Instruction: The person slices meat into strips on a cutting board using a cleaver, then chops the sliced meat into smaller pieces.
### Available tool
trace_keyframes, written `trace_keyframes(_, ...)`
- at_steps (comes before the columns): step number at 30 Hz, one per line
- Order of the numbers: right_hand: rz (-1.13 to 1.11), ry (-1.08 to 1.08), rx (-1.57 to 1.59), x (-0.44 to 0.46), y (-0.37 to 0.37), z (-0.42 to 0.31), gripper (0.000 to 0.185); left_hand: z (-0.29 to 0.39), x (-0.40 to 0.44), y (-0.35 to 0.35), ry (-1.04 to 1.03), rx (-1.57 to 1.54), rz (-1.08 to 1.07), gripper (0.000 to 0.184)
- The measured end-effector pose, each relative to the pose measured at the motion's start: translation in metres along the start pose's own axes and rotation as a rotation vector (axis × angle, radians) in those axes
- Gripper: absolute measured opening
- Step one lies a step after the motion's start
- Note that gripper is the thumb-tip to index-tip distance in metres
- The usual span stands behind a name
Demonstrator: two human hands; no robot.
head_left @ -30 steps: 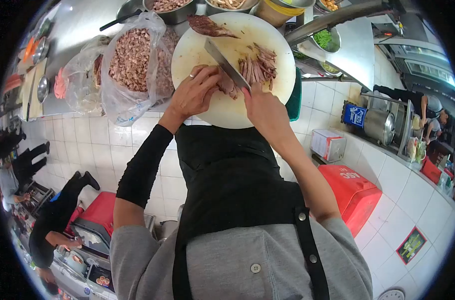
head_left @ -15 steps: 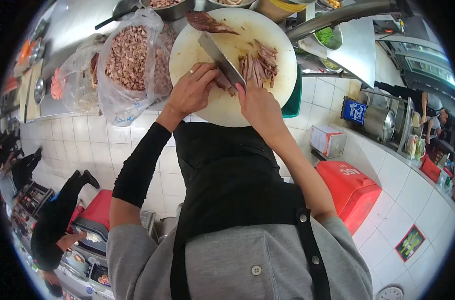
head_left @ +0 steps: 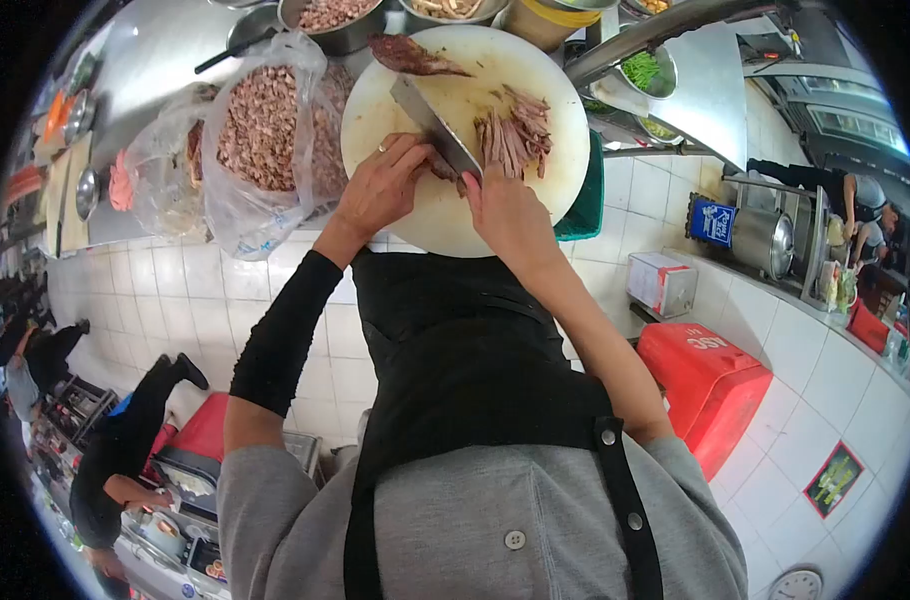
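Observation:
My right hand (head_left: 512, 215) grips the handle of a cleaver (head_left: 433, 122), its blade slanting up and left over a round white cutting board (head_left: 395, 220). My left hand (head_left: 383, 188), with a ring on one finger, is closed with bent fingertips on a small piece of meat (head_left: 437, 165) just left of the blade. Right of the blade lies a heap of sliced meat strips (head_left: 515, 135). A larger dark piece of meat (head_left: 413, 55) rests near the board's top edge.
Plastic bags of chopped meat (head_left: 258, 130) lie left of the board. Metal bowls (head_left: 347, 28) and a yellow-rimmed tub (head_left: 540, 22) stand behind it. A green bin (head_left: 585, 200) is below its right edge. A red container (head_left: 697, 385) stands right; a person (head_left: 125, 450) is at far left.
The cleaver and my right hand have shifted slightly left on the board. My left hand stays on the meat, which looks smaller. The person at far left has moved an arm.

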State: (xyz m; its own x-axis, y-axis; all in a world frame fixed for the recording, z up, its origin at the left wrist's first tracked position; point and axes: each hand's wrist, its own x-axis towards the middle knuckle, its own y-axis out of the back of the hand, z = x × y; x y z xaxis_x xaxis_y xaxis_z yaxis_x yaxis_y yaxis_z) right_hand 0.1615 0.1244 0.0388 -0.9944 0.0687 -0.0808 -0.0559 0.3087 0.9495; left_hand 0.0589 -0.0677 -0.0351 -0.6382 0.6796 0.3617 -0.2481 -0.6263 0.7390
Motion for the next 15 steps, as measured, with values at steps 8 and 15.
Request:
trace_keyframes(8,-0.172,-0.114,0.05,-0.033,0.045,-0.003,0.037,-0.007,-0.005,-0.004,-0.017,0.008,0.019,0.024)
trace_keyframes(15,-0.023,-0.069,0.065,-0.004,-0.021,0.0,0.039,-0.007,-0.004,-0.003,0.087,-0.091,0.026,0.022)
